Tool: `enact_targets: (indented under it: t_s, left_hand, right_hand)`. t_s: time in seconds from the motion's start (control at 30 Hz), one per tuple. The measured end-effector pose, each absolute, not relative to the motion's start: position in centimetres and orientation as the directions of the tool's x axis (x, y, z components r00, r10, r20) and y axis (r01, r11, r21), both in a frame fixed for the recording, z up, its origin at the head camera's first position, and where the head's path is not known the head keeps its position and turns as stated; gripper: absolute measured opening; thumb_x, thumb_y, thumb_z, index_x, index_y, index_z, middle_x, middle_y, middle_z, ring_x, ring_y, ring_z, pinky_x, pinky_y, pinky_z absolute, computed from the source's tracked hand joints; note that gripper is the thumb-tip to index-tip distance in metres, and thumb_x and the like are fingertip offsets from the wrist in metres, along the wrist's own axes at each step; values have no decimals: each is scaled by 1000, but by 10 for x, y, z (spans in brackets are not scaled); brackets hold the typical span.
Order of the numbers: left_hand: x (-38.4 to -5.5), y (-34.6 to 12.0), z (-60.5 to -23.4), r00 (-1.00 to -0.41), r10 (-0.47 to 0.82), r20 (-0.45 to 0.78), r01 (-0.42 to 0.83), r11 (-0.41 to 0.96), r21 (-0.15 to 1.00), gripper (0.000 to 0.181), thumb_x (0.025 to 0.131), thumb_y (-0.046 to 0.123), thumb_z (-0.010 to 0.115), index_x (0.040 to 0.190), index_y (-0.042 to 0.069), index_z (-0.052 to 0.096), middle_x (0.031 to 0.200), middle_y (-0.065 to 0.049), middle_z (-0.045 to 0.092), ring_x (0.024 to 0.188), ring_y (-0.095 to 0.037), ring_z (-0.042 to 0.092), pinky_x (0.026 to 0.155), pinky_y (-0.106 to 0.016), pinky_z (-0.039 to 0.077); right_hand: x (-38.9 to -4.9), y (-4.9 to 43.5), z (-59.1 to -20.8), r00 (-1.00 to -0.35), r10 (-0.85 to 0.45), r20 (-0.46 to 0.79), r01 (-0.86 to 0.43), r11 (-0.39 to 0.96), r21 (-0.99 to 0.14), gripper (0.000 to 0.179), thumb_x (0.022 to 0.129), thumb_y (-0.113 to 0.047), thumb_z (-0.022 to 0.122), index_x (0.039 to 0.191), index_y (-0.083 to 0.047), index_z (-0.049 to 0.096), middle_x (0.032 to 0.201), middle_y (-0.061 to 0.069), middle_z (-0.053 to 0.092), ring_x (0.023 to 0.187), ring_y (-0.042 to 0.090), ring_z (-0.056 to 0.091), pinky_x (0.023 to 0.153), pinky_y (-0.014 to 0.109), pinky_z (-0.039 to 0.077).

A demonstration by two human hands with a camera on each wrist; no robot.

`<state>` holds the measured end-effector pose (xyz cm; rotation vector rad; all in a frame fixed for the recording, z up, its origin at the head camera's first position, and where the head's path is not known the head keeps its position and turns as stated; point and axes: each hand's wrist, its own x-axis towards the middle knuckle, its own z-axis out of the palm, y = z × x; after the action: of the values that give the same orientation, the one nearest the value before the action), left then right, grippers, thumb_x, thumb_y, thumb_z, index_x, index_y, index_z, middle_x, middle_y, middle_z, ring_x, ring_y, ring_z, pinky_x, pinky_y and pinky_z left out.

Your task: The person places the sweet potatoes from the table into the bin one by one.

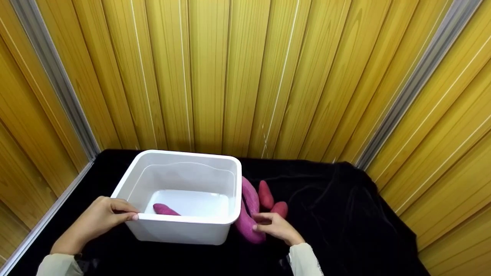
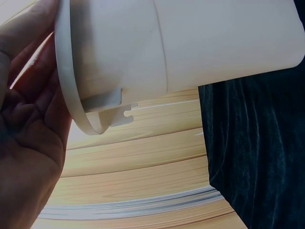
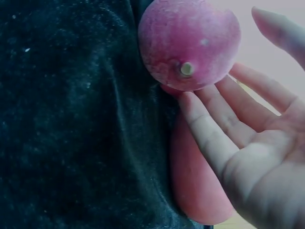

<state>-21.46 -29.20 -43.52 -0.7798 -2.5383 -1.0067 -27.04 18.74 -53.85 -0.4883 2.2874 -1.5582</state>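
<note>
My left hand [image 1: 100, 217] grips the near left corner of a white plastic bin [image 1: 180, 219], thumb over the rim and fingers beneath it. One purple sweet potato [image 1: 164, 209] lies inside, partly hidden by the front wall. Against the bin's right side lie two long purple sweet potatoes, a near one [image 1: 245, 229] and a far one [image 1: 250, 191]. My right hand [image 1: 279, 229] reaches to the near one, fingertips right at its side. In the right wrist view, the fingers [image 3: 219, 119] are extended and the thumb stands apart, beside a round purple end [image 3: 190, 38] with a pale nub.
Two red sweet potatoes, one upright-looking [image 1: 265, 196] and one lower [image 1: 282, 208], lie just beyond my right hand. Black cloth [image 1: 345, 230] covers the table. Yellow wood-patterned panels [image 1: 245, 76] rise behind and on both sides.
</note>
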Motion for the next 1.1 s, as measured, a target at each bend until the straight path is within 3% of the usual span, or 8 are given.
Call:
enact_targets:
  t_s: [1.1]
  left_hand:
    - [-216,-292,-438,-780,377,500,617,595,515,9,72,8,82,78,13,79,77,-3,75,78,7,61,67,-3,43]
  right_hand:
    - [-261,183,-549,-893,-436,-117,-62,376,-924,57,80,-19,76,130,3,57,123,19,64,105,23,62,84,28,51]
